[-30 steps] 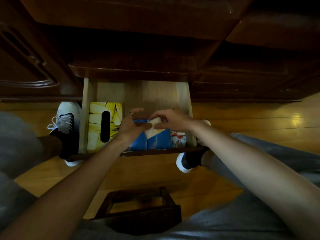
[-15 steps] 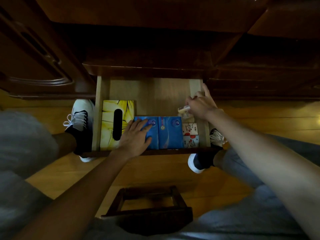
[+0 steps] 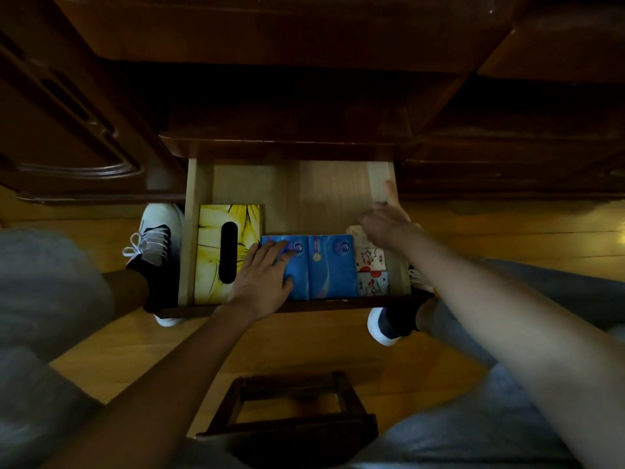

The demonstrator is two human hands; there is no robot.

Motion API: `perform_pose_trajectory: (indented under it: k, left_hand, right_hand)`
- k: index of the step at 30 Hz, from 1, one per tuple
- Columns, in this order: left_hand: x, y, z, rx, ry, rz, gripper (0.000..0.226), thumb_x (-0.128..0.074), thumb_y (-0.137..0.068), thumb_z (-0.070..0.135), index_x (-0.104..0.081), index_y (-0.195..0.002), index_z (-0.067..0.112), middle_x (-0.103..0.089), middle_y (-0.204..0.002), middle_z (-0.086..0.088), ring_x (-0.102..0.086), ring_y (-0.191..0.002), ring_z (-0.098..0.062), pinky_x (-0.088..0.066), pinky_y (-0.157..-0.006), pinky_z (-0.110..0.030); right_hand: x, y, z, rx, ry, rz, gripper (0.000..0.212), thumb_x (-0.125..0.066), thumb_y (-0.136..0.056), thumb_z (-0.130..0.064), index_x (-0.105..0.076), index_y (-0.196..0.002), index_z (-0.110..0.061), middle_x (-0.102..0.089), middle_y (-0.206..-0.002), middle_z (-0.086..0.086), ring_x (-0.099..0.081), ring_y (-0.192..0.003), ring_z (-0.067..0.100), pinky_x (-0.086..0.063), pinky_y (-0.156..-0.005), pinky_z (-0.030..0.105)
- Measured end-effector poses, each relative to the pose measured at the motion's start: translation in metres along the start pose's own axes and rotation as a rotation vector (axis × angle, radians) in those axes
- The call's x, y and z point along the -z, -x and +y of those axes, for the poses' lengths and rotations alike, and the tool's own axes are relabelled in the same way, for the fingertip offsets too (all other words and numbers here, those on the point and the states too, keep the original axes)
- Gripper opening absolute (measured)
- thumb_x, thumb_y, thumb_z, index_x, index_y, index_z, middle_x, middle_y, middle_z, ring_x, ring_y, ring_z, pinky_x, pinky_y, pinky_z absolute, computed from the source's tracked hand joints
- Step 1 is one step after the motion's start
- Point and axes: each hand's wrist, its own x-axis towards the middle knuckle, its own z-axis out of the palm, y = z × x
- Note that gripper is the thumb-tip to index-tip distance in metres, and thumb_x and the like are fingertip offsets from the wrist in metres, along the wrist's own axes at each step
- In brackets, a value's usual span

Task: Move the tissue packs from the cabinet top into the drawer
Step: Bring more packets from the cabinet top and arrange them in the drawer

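A yellow tissue box (image 3: 216,245) is lying at the left of the open drawer (image 3: 199,184). Just beside it, the left hand (image 3: 260,282) is resting flat, fingers spread, on the first of two blue tissue packs (image 3: 333,265) sitting side by side. Right of them, two small patterned packs (image 3: 372,272) are lying against the drawer's right wall, where the blurred right hand (image 3: 385,221) is hovering open, gripping nothing.

The back of the drawer (image 3: 297,184) is bare wood; the front row is full of tissue packs (image 3: 333,265).
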Motion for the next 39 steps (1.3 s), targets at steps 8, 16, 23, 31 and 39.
perform_pose_trajectory:
  k: [8, 16, 23, 31, 39]
  left_hand:
    - [0.001, 0.003, 0.0, -0.013, 0.026, 0.003, 0.058, -0.038, -0.102, 0.041, -0.027, -0.157, 0.025, -0.024, -0.165, -0.003, -0.013, -0.154, -0.023, -0.001, -0.127, -0.043]
    - [0.0, 0.002, -0.001, -0.012, 0.037, 0.014, 0.058, -0.038, -0.102, 0.042, -0.028, -0.156, 0.026, -0.025, -0.165, -0.002, -0.014, -0.154, -0.023, 0.0, -0.127, -0.043]
    - [0.001, 0.004, -0.003, -0.017, 0.041, 0.001, 0.059, -0.038, -0.101, 0.043, -0.027, -0.157, 0.026, -0.023, -0.165, -0.002, -0.013, -0.154, -0.023, 0.001, -0.127, -0.042]
    - [0.002, 0.003, -0.001, -0.008, 0.038, 0.002, 0.059, -0.04, -0.1, 0.042, -0.029, -0.156, 0.026, -0.026, -0.164, -0.002, -0.015, -0.154, -0.023, -0.003, -0.127, -0.044]
    - [0.001, 0.001, 0.001, 0.018, 0.021, 0.02, 0.059, -0.042, -0.099, 0.043, -0.032, -0.155, 0.028, -0.029, -0.162, -0.002, -0.02, -0.152, -0.023, -0.004, -0.126, -0.042]
  right_hand:
    - [0.0, -0.003, -0.007, 0.028, -0.055, 0.072, 0.018, -0.061, -0.099, -0.02, -0.065, -0.117, -0.02, -0.072, -0.1, -0.002, -0.064, -0.11, 0.02, -0.027, -0.116, 0.043]
    - [-0.008, -0.005, -0.011, 0.036, -0.092, -0.038, 0.021, -0.058, -0.101, -0.019, -0.065, -0.12, -0.014, -0.068, -0.113, 0.004, -0.062, -0.108, 0.022, -0.048, -0.101, 0.039]
    - [-0.013, 0.0, -0.022, 0.013, -0.266, -0.082, 0.031, -0.056, -0.103, -0.027, -0.058, -0.13, -0.011, -0.065, -0.124, 0.01, -0.063, -0.113, 0.028, -0.052, -0.094, 0.043]
    - [-0.01, 0.006, -0.021, 0.12, 0.042, -0.057, 0.023, -0.062, -0.099, -0.024, -0.067, -0.121, -0.019, -0.067, -0.122, 0.002, -0.061, -0.117, 0.025, -0.047, -0.103, 0.048]
    - [-0.003, 0.016, 0.011, 0.163, -0.138, 0.001, 0.045, -0.061, -0.096, -0.038, -0.056, -0.138, -0.024, -0.062, -0.135, 0.003, -0.052, -0.128, 0.024, -0.034, -0.112, 0.041]
